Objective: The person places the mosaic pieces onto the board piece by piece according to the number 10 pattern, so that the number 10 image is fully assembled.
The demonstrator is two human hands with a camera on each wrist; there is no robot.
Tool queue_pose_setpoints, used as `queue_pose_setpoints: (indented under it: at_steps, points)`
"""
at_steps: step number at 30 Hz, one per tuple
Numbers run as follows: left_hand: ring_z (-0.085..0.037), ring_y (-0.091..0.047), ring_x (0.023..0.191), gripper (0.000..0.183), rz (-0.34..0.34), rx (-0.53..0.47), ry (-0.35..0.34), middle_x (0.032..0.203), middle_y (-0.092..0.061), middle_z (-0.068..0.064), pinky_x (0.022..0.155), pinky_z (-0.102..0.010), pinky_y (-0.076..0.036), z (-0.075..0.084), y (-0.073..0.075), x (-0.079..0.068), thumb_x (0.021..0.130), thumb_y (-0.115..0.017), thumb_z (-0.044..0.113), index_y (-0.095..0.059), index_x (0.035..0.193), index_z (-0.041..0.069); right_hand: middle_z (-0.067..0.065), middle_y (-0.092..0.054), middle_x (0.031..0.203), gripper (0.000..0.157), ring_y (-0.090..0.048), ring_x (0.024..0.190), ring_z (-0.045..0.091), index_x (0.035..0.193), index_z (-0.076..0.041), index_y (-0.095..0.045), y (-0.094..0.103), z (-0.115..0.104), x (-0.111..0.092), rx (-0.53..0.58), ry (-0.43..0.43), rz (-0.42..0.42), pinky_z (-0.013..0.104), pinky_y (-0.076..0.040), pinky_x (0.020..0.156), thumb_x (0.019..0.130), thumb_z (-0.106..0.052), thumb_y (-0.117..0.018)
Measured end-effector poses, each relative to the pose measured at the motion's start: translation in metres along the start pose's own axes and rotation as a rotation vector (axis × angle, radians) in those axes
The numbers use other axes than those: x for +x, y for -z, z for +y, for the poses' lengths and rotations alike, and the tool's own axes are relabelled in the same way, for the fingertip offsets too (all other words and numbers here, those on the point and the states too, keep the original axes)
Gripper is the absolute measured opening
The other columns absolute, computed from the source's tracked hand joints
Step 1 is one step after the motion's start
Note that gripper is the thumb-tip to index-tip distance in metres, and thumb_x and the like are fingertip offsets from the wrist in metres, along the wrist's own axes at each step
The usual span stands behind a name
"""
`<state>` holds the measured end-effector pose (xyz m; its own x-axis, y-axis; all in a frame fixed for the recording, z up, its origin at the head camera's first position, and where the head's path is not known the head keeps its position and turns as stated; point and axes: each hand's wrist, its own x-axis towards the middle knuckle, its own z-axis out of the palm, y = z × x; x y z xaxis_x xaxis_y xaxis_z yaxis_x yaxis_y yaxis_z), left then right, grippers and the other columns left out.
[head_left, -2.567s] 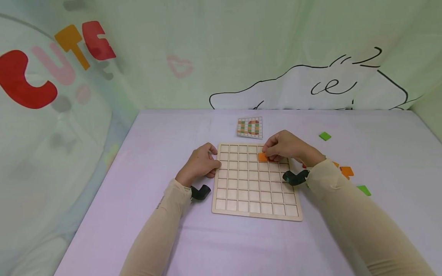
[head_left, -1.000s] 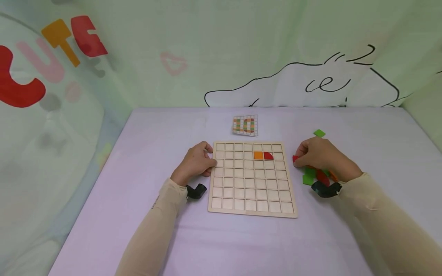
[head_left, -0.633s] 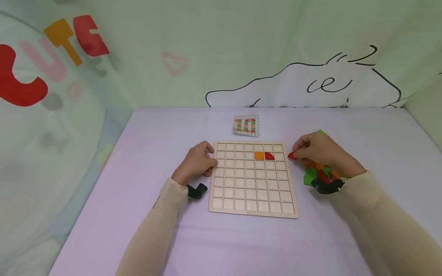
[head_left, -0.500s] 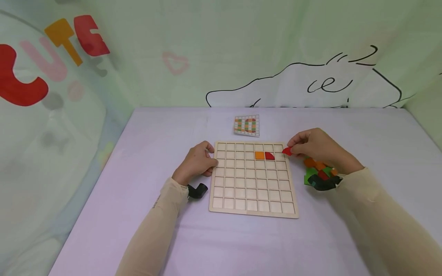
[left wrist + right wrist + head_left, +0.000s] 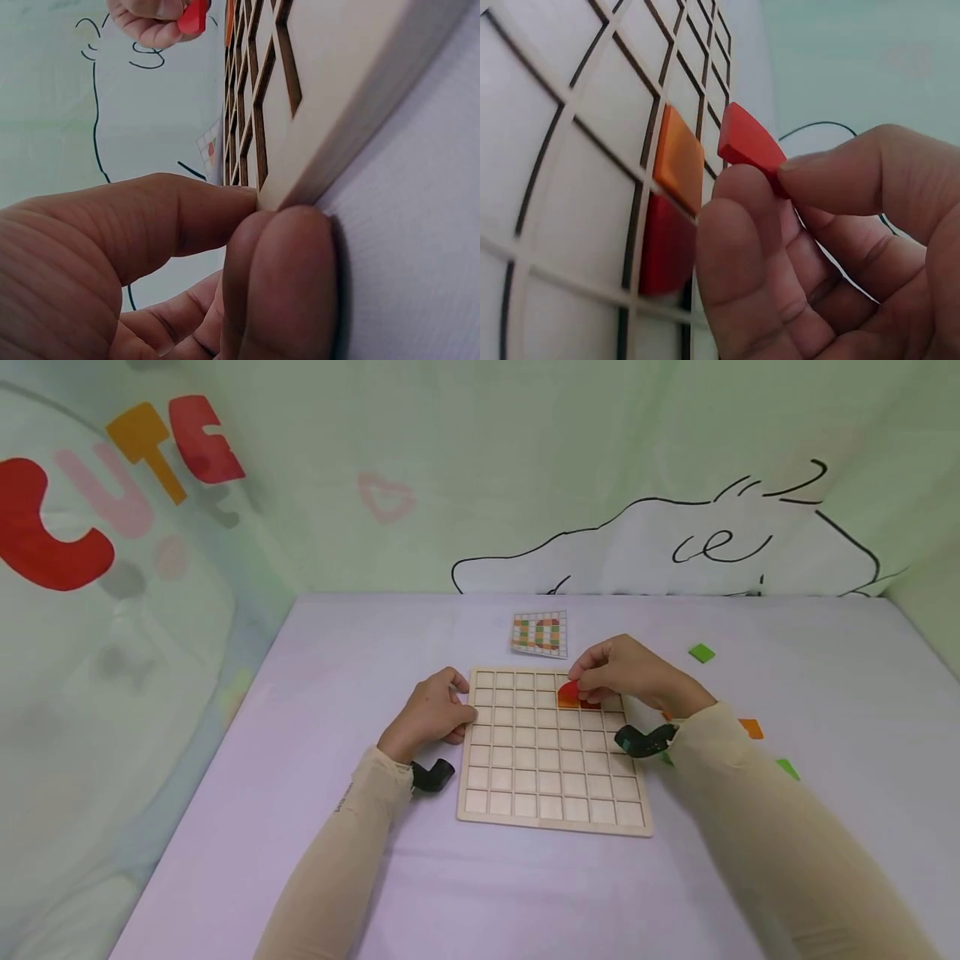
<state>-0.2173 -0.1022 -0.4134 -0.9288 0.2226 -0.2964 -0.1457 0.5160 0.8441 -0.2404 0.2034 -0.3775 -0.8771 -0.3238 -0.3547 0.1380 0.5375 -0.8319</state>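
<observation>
My right hand (image 5: pixel 633 672) pinches a red quarter-round tile (image 5: pixel 748 141) between thumb and fingers. It holds the tile tilted above the wooden grid board (image 5: pixel 540 760), near the second row from the far edge. Below it, an orange square tile (image 5: pixel 681 159) and another red curved tile (image 5: pixel 667 244) lie in neighbouring cells. In the head view the held tile and fingers partly cover both. My left hand (image 5: pixel 429 712) grips the board's left edge, its thumb and fingertips (image 5: pixel 292 274) right at the rim.
A small printed pattern card (image 5: pixel 540 635) lies beyond the board. On the right are a green tile (image 5: pixel 702 652), an orange tile (image 5: pixel 752 728) and another green tile (image 5: pixel 787 768); the right forearm hides part of the loose pile. A printed curtain (image 5: pixel 420 468) stands behind the table.
The right hand set a red tile beside the orange one, went right to the pile, picked up another red tile and carried it left over the board. The left hand stayed at the edge.
</observation>
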Motion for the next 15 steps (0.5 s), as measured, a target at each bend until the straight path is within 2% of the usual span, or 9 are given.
queue_pose_setpoints:
  at_steps: [15]
  points:
    - [-0.016,-0.065,0.056,0.036,0.001,-0.006,-0.002,0.084,-0.062,-0.012,0.053,-0.029,-0.061,0.0,-0.001,0.001,0.089,-0.069,0.001,-0.055,0.121,0.003,0.012,-0.07,0.094,0.017,-0.066,0.082,0.021,0.108,0.007,-0.07,-0.016,-0.017,0.017,-0.084,0.032,-0.074,0.03,-0.062,0.076,0.098,-0.006,-0.065]
